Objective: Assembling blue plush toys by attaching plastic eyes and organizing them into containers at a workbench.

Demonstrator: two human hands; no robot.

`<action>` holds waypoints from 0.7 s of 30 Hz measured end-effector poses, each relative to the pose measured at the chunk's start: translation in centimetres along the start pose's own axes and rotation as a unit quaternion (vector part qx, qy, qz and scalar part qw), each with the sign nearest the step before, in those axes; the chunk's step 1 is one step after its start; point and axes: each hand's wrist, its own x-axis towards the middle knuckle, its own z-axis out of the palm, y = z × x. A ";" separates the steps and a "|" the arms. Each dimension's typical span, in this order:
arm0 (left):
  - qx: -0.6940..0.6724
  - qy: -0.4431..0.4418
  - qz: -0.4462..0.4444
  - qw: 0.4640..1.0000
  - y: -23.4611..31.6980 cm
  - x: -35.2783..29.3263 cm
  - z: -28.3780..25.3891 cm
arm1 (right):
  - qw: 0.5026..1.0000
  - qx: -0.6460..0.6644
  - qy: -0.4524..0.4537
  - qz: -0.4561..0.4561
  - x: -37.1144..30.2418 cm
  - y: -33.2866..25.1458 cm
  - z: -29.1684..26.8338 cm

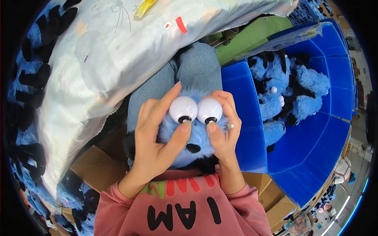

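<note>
A blue furry plush toy (201,135) rests over my lap, its two large white plastic eyes (183,107) facing up. Each eye has a black pupil near its lower edge, and a small black nose (193,148) sits below them. My left hand (153,139) grips the toy's left side, thumb pressed at the bottom of the left eye and fingers around the fur. From the other side, my right hand (226,137) holds it the same way, thumb at the bottom of the right eye. The fingertips behind the toy are partly hidden.
At my right stands a blue plastic bin (244,122) with several blue and black plush toys (311,80) inside. A white cloth-covered surface (106,51) spans the upper left. More plush toys (25,135) lie piled beyond it. Cardboard (98,167) is beside my lap.
</note>
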 end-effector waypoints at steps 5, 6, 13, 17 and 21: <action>0.025 -0.058 0.086 0.994 0.9 1.0 -2.0 | 0.994 0.051 -0.092 0.004 0.3 -0.6 0.2; 0.027 -0.057 0.085 0.994 1.0 1.2 -2.3 | 0.994 0.053 -0.093 0.004 0.4 -0.7 0.3; 0.087 -0.145 0.058 0.984 1.5 1.7 -3.9 | 0.999 0.043 -0.025 0.000 0.0 -1.9 0.9; 0.095 -0.148 0.061 0.982 1.5 1.5 -3.7 | 0.994 0.096 0.052 -0.021 -1.5 -2.5 0.1; 0.076 -0.108 0.136 0.982 1.5 1.6 -3.0 | 0.993 0.029 0.053 -0.103 -2.8 -2.9 0.1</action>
